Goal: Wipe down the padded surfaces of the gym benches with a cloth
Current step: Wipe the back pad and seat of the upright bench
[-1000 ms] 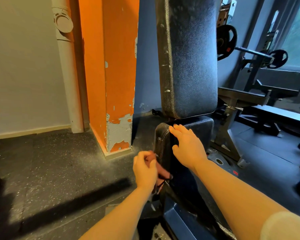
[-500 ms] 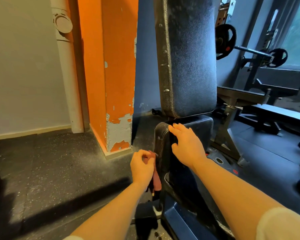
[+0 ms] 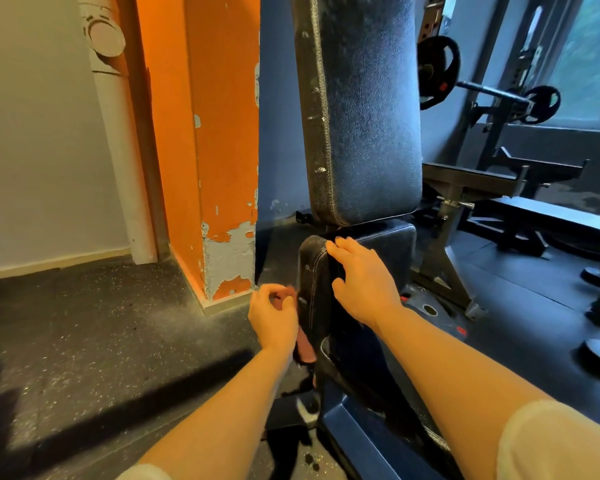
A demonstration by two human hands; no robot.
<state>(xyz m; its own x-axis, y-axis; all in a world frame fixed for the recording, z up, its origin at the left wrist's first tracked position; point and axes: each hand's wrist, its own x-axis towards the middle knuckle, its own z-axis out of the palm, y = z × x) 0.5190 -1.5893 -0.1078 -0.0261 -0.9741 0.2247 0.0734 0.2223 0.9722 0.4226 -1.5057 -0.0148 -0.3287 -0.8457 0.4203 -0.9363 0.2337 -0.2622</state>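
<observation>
I see the red cloth point(image 3: 303, 346) against the left side of the bench point(image 3: 378, 251) seat, pinched in my left hand point(image 3: 272, 315). My right hand point(image 3: 364, 278) lies spread on the seat's top edge.

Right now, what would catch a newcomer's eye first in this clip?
The tall black back pad standing upright at centre, with the orange pillar and its peeling paint just left of it. Below, the right hand rests on the seat pad, while the left hand grips a reddish cloth against the pad's side.
</observation>
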